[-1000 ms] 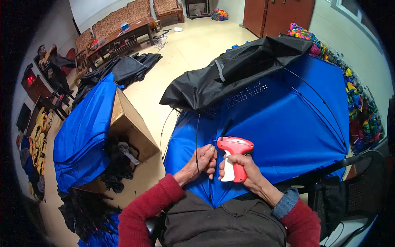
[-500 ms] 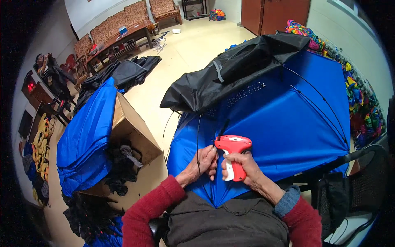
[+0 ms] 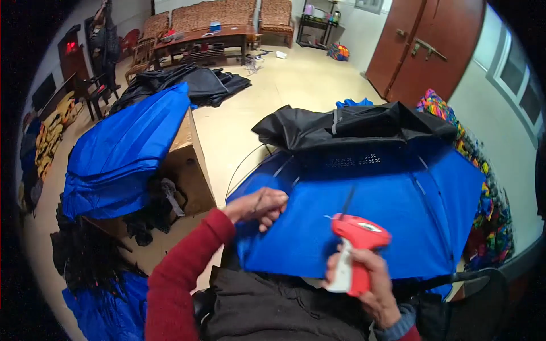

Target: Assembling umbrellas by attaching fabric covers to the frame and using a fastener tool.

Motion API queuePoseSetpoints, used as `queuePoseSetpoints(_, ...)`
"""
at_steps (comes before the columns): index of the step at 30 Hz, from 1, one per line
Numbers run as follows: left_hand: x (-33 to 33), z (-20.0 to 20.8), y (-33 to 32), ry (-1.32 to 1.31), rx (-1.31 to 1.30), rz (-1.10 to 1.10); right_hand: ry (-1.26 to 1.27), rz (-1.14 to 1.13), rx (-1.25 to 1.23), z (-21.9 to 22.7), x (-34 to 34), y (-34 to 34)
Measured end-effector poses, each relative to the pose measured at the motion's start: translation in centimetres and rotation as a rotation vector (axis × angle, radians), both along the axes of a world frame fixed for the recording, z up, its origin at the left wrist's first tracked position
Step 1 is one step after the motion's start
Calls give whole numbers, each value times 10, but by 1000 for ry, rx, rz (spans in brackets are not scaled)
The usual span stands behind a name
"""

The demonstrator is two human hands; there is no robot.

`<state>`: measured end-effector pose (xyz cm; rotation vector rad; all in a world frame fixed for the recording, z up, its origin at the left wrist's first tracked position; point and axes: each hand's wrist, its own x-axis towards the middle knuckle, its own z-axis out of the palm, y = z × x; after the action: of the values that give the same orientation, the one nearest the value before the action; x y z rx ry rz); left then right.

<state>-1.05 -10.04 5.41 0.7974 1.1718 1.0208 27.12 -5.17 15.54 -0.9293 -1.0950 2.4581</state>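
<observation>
A half-spread umbrella, blue inside with black fabric folded over its far side, lies across my lap. In my right hand is a red and white tagging gun, my fingers wrapped round its grip. Its needle end points up and left over the blue cloth. My left hand is closed in a pinch above the umbrella's left edge, near a thin rib. What its fingers hold, if anything, is hidden.
Left of me stands a cardboard box with a blue umbrella draped over it. Black fabric lies on the floor beyond. Multicoloured bundles line the right wall. A wooden table stands far off.
The tagging gun has moved right and nearer me, away from my left hand. My left hand has moved left and slightly up. The umbrella has shifted and the view has tipped upward.
</observation>
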Motion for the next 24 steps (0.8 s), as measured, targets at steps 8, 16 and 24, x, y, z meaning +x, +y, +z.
queuePoseSetpoints(8,-125,-63,-4,22,-42,520,100,-49,345,59,37,10)
queuePoseSetpoints(16,-104,10,-5,630,436,1126,149,286,-156,-68,-20,-18)
queuePoseSetpoints(24,93,127,62,1745,1171,509,247,306,-127,-91,-22,-14)
